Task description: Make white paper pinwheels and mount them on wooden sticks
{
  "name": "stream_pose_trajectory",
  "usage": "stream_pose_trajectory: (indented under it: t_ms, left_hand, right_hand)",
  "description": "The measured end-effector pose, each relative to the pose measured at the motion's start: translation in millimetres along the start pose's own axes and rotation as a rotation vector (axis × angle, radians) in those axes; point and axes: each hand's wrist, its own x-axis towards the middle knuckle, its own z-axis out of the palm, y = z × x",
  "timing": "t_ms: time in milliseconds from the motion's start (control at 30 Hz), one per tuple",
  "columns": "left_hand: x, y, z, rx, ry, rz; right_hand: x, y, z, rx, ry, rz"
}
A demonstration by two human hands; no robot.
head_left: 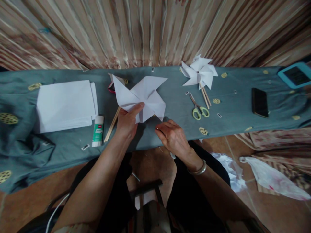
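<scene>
in the head view, green-handled scissors (199, 110) lie on a cloth-covered table (233, 121). to the left of the scissors is a white paper pinwheel (152, 94), raised in the left hand (127, 123). that hand is clamped on the pinwheel, thumb on top near its centre and the fingers underneath. below and left of the scissors is the right hand (173, 136), just beside the pinwheel's lowest tip. its thumb and fingers are drawn together, with a tiny glint at the tips; i cannot tell whether something is pinched there. a metal bracelet (198, 169) circles that wrist.

just above the scissors lies a second pinwheel (198, 72), and two wooden sticks (205, 95) reach down from it, passing just right of the blades. well to the left of the scissors, beyond the left hand, are more sticks (112, 125), a green and white glue stick (98, 131) and a stack of white paper (64, 105). well to the right of the scissors lie a dark phone (259, 102) and a blue-framed device (296, 76). a pleated curtain (145, 32) hangs behind the scissors.
</scene>
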Motion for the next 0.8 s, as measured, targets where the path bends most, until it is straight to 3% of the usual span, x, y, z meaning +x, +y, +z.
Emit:
stream_pose_trajectory:
  t_ms: [467, 667, 800]
  left_hand:
    - [0.4, 0.3, -0.9, -0.014, 0.017, -0.002]
    - [0.3, 1.9, -0.5, 0.044, 0.049, -0.007]
    - [-0.1, 1.6, 0.4, 0.033, 0.008, 0.029]
  right_hand:
    - [-9.1, 23.5, -9.6, -0.054, 0.014, -0.008]
    - [-7.4, 19.7, -5.5, 0.094, 0.125, 0.057]
    - [0.1, 13.6, 2.2, 0.096, 0.166, 0.070]
